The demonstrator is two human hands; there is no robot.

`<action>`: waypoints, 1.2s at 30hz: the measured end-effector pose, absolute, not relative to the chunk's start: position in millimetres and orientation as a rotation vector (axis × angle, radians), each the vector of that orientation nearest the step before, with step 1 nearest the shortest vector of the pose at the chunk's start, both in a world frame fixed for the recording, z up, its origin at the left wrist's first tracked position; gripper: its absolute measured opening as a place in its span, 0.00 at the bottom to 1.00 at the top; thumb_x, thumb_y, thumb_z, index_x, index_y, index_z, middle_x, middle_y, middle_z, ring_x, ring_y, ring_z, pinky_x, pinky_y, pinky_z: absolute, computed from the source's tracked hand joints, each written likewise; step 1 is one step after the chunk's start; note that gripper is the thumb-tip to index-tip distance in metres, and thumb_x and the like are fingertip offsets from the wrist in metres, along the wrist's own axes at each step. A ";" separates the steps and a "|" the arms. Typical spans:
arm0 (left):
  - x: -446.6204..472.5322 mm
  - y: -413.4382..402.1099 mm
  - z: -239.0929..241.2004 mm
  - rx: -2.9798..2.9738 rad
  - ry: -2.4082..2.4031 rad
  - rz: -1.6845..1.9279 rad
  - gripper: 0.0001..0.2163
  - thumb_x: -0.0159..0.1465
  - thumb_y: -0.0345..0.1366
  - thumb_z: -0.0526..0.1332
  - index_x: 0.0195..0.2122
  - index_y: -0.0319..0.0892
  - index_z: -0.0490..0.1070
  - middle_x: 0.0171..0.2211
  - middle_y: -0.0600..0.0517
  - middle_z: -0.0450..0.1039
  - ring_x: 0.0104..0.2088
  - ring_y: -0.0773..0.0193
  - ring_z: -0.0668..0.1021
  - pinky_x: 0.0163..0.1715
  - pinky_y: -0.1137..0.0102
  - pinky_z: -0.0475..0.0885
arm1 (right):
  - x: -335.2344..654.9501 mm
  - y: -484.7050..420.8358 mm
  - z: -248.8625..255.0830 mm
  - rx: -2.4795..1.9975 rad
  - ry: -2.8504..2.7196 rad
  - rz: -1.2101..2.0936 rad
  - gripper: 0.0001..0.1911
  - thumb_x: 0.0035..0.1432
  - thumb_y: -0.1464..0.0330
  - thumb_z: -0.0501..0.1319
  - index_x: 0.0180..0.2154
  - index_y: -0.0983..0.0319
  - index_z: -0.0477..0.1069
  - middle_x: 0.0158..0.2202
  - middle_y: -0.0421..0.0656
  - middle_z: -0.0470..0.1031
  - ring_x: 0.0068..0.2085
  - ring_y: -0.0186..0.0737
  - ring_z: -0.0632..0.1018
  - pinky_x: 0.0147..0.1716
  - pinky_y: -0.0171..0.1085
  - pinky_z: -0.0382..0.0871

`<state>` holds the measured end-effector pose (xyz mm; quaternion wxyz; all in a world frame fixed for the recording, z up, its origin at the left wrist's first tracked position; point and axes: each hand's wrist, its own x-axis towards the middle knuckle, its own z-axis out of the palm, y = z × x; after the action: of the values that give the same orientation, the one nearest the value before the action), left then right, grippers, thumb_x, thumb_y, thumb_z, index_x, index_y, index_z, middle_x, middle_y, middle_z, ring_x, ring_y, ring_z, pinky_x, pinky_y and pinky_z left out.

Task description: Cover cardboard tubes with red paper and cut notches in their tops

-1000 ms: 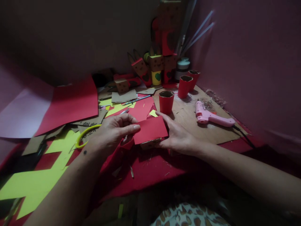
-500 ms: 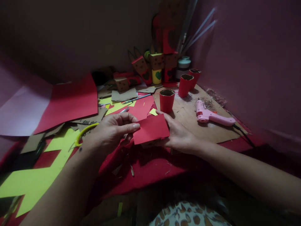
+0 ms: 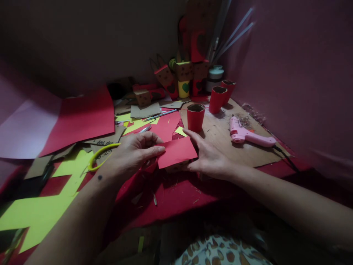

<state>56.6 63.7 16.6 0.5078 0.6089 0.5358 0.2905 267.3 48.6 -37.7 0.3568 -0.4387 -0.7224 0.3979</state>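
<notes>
A small red paper rectangle point(image 3: 177, 152) lies over a brown cardboard piece point(image 3: 176, 168) just above the littered floor. My left hand point(image 3: 135, 151) pinches the paper's left edge between thumb and fingers. My right hand point(image 3: 207, 156) grips the right side of the paper and the cardboard under it, index finger stretched along the far edge. Most of the cardboard piece is hidden beneath the paper.
Three red paper-wrapped cups point(image 3: 195, 117) stand on a cardboard sheet point(image 3: 220, 136) with a pink glue gun point(image 3: 248, 135). Yellow-handled scissors point(image 3: 99, 154), red sheets point(image 3: 82, 119), yellow scraps point(image 3: 41, 209) and cardboard offcuts lie left. Decorated cardboard boxes point(image 3: 183, 75) are stacked at the back.
The paper has tipped slightly lower and flatter over the cardboard piece. Both hands keep their hold and have barely shifted.
</notes>
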 end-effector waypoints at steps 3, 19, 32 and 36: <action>59.0 63.9 18.7 1.473 1.299 0.667 0.06 0.54 0.33 0.66 0.28 0.40 0.69 0.13 0.59 0.65 0.13 0.75 0.65 0.13 0.80 0.57 | 267.4 48.6 -37.2 -1.158 -1.871 1.034 0.52 0.43 0.67 0.71 0.65 0.68 0.48 0.58 0.54 0.67 0.54 0.50 0.73 0.54 0.46 0.68; 55.8 64.1 20.2 1.601 1.330 0.603 0.08 0.55 0.37 0.66 0.32 0.41 0.71 0.18 0.58 0.68 0.16 0.73 0.67 0.14 0.77 0.60 | 267.1 49.2 -37.0 -1.154 -1.847 1.081 0.53 0.42 0.66 0.72 0.65 0.67 0.48 0.58 0.55 0.67 0.54 0.52 0.72 0.55 0.49 0.67; 54.3 53.6 15.5 2.441 1.306 0.904 0.08 0.64 0.40 0.61 0.40 0.45 0.75 0.38 0.50 0.75 0.39 0.61 0.75 0.40 0.68 0.69 | 267.5 47.9 -36.8 -1.144 -1.827 1.111 0.52 0.44 0.66 0.72 0.65 0.65 0.48 0.59 0.53 0.67 0.55 0.51 0.73 0.56 0.48 0.68; 64.2 50.8 11.5 2.555 1.124 0.739 0.13 0.67 0.40 0.57 0.51 0.46 0.73 0.51 0.47 0.73 0.52 0.57 0.72 0.52 0.62 0.68 | 267.8 48.3 -39.6 -1.132 -1.851 1.059 0.51 0.43 0.64 0.72 0.65 0.62 0.50 0.60 0.52 0.65 0.57 0.53 0.71 0.56 0.49 0.67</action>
<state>64.2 50.8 11.5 0.1266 0.8778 0.3860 0.2540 267.8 48.3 -39.6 0.3555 -0.4383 -0.7166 0.4099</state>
